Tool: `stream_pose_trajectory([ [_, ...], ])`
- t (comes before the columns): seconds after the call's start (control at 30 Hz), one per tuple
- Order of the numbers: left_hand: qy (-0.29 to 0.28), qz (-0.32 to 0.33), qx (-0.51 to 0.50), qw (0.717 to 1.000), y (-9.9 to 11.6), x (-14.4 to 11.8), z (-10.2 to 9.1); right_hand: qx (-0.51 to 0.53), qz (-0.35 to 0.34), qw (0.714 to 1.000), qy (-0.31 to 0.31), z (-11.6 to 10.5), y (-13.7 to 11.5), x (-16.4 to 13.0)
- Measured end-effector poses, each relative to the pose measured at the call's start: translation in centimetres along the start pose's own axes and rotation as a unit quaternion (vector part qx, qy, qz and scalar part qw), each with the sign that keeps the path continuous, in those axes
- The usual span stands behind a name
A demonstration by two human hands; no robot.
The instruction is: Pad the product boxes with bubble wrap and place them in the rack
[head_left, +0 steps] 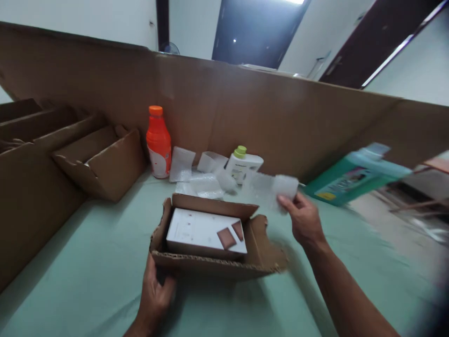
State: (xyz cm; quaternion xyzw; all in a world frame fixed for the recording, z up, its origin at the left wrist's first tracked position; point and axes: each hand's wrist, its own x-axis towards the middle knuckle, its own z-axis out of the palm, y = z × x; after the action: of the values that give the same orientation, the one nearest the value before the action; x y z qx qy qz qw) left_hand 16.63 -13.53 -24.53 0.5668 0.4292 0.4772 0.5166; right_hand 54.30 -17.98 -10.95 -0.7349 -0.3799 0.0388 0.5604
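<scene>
Left hand point(154, 295) gripped near wall of open cardboard box point(259, 252) on green table point(70, 281); white carton point(205, 231) lay inside. Right hand point(305, 217) pinched bubble wrap sheet point(280, 187) above box's right side. Wrap looked light, soft, floppy; best held at edge.
</scene>
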Motion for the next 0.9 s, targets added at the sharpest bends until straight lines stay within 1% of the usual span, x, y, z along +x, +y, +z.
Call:
stream_pose_trajectory([
  [0.07, 0.003, -0.001, -0.009, 1.000, 0.1, 0.2, -0.2, -0.038, 0.096, 0.994, -0.033, -4.2, 3.4, -4.7],
  [0.1, 0.002, -0.003, -0.012, 1.000, 0.2, 0.4, -0.2, -0.077, 0.129, 0.988, -0.028, -5.8, 4.8, -7.0],
  [0.13, -0.002, -0.006, -0.012, 1.000, 0.4, 0.6, -0.3, -0.117, 0.146, 0.982, -0.009, -7.1, 5.9, -9.1],
  [0.17, -0.007, -0.009, -0.010, 1.000, 0.6, 0.7, -0.3, -0.149, 0.150, 0.977, 0.013, -8.0, 6.5, -11.0],
  [0.2, -0.011, -0.010, -0.007, 1.000, 0.9, 0.9, -0.3, -0.166, 0.143, 0.975, 0.029, -8.4, 6.7, -12.7],
  [0.23, -0.014, -0.010, -0.003, 1.000, 1.2, 0.9, -0.3, -0.165, 0.126, 0.978, 0.027, -8.3, 6.5, -14.2],
  [0.27, -0.013, -0.008, 0.001, 1.000, 1.5, 1.0, -0.3, -0.149, 0.105, 0.983, 0.004, -7.6, 5.9, -15.4],
  [0.3, -0.008, -0.005, 0.004, 1.000, 1.7, 1.0, -0.3, -0.121, 0.083, 0.988, -0.036, -6.5, 5.1, -16.4],
  [0.37, 0.001, -0.001, 0.013, 1.000, 2.1, 1.0, -0.4, -0.061, 0.041, 0.988, -0.139, -3.3, 3.2, -17.8],
  [0.4, 0.001, -0.001, 0.018, 1.000, 2.1, 1.0, -0.4, -0.033, 0.025, 0.983, -0.180, -1.3, 2.3, -18.3],
  [0.43, 0.000, 0.000, 0.023, 1.000, 2.2, 1.0, -0.4, -0.009, 0.015, 0.978, -0.206, 0.7, 1.5, -18.8],
  [0.47, -0.001, 0.001, 0.027, 1.000, 2.1, 1.0, -0.4, 0.010, 0.010, 0.977, -0.213, 2.5, 0.8, -19.1],
  [0.53, -0.005, 0.006, 0.026, 1.000, 2.0, 1.2, -0.5, 0.028, 0.013, 0.981, -0.191, 5.3, 0.1, -19.7],
  [0.57, -0.006, 0.009, 0.021, 1.000, 1.8, 1.3, -0.5, 0.030, 0.018, 0.984, -0.174, 6.0, 0.0, -19.8],
  [0.6, -0.005, 0.011, 0.015, 1.000, 1.7, 1.4, -0.5, 0.030, 0.022, 0.986, -0.163, 6.3, 0.0, -19.7],
  [0.63, -0.002, 0.012, 0.010, 1.000, 1.5, 1.6, -0.5, 0.029, 0.024, 0.985, -0.170, 6.0, 0.0, -19.4],
  [0.7, -0.002, 0.009, 0.009, 1.000, 1.0, 1.8, -0.4, 0.030, 0.015, 0.973, -0.227, 4.1, 0.1, -17.9],
  [0.77, -0.002, 0.007, 0.009, 1.000, 0.4, 1.8, -0.2, 0.021, 0.004, 0.959, -0.281, 1.4, -0.1, -15.0],
  [0.8, -0.003, 0.008, 0.007, 1.000, 0.0, 1.7, -0.1, 0.013, 0.003, 0.960, -0.279, 0.3, -0.4, -13.0],
  [0.83, -0.004, 0.009, 0.003, 1.000, -0.3, 1.5, 0.1, 0.007, 0.007, 0.966, -0.257, -0.4, -0.7, -10.9],
  [0.87, 0.000, 0.011, -0.003, 1.000, -0.7, 1.4, 0.2, 0.005, 0.011, 0.974, -0.226, -0.6, -1.1, -8.6],
  [0.9, 0.008, 0.014, -0.007, 1.000, -1.0, 1.2, 0.4, 0.007, 0.013, 0.979, -0.202, 0.0, -1.4, -6.2],
])
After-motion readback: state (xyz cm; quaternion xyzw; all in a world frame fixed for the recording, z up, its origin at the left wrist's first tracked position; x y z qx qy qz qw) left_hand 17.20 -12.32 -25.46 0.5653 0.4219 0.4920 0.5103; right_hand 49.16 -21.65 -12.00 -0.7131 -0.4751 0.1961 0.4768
